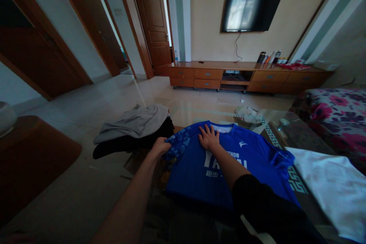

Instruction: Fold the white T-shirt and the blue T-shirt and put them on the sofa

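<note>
Head view, looking down over a glass-topped coffee table with a pale key-pattern border (294,183) — all positions below taken from that table.

Off its left edge: a heap of soft clothes, grey knit on top of black fabric (134,131), slumped and creased.

At the table's left edge: left hand (160,146), fingers closed together on the patterned sleeve of the bright blue sports jersey with white lettering (257,160) — a pinch on the sleeve hem, arm bare.

On the table's middle: the jersey lies chest-up and mostly flat, collar towards the far edge; thin, smooth synthetic weave, slight sheen. Right hand (209,137) rests on it just below the collar, palm down, fingers spread apart, gripping nothing; black sleeve at the forearm.

Judgement on handling: the cloth looks slippery on glass, so the flat palm should keep its weight near the collar while the sleeve is drawn taut and level, to avoid dragging the body askew or trapping wrinkles.

On the table's right end: a white cloth, matte and softly rumpled (334,187). Beyond that end, a floral-covered seat in pink and dark tones (331,110).
</note>
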`<state>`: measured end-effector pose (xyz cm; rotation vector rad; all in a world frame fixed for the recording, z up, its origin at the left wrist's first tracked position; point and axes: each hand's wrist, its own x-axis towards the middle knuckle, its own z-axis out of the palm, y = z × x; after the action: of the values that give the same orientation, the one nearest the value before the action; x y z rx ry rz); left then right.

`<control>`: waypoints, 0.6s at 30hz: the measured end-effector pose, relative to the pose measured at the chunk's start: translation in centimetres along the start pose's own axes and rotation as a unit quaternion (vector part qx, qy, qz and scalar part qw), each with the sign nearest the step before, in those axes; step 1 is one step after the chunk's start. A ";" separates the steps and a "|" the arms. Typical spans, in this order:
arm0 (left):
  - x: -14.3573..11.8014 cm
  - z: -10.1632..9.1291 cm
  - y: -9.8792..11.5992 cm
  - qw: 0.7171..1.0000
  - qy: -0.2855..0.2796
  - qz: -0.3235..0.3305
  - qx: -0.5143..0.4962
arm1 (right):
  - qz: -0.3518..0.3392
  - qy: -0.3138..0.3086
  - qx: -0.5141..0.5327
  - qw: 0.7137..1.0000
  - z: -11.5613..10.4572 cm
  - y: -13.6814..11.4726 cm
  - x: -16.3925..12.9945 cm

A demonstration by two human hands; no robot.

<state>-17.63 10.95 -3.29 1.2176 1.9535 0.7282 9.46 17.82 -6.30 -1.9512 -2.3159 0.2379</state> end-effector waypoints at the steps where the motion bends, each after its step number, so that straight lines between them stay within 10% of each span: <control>1: -0.1 0.1 0.3 1.000 0.007 0.008 -0.008 | 0.002 0.002 0.002 1.000 -0.1 -0.1 0.0; 8: 0.1 0.1 1.0 0.989 0.150 0.010 -0.015 | 0.013 0.009 0.002 1.000 0.0 -0.6 -0.2; 12: 0.4 -0.3 0.1 0.988 0.141 0.014 0.068 | 0.008 0.031 0.010 0.999 0.1 -0.4 -0.5; 18: -2.4 0.3 3.7 0.945 0.202 0.214 0.141 | 0.035 0.096 0.015 0.995 -0.6 -1.1 -1.5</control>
<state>-14.79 10.25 0.05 1.8217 2.2009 1.0042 8.78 16.21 -5.44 -1.9483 -2.1165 0.0850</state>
